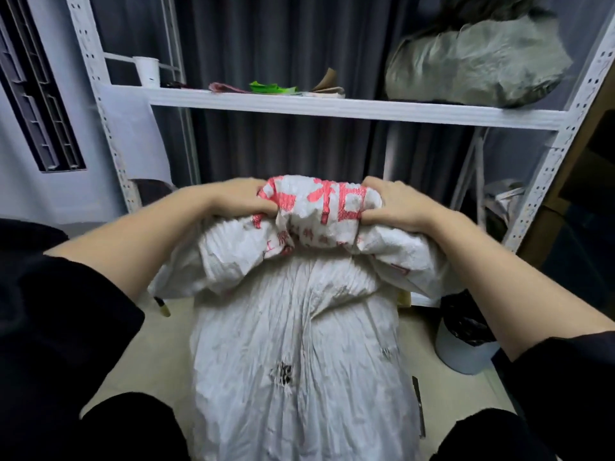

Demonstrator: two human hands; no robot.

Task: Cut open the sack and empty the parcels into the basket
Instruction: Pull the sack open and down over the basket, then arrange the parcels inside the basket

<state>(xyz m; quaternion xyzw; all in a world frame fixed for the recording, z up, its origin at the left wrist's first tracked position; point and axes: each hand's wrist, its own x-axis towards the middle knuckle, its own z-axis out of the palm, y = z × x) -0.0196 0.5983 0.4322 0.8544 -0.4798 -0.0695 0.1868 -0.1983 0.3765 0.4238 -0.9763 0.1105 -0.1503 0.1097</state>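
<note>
A large white woven sack [299, 344] with red printing hangs in front of me, its crumpled end bunched up at chest height. My left hand [239, 197] grips the bunched fabric on its left side, fingers closed into the folds. My right hand [396, 202] grips the same bunched end on the right. The sack has a small dark torn hole low on its front. No parcels show, and I see no basket; the sack hides the floor below it.
A white metal shelf [332, 108] stands close behind the sack, holding a paper cup [148, 71], scraps and a grey bag [476, 64]. A white bin with a black liner [466, 341] sits on the floor at right. A dark tool [417, 404] lies by the sack.
</note>
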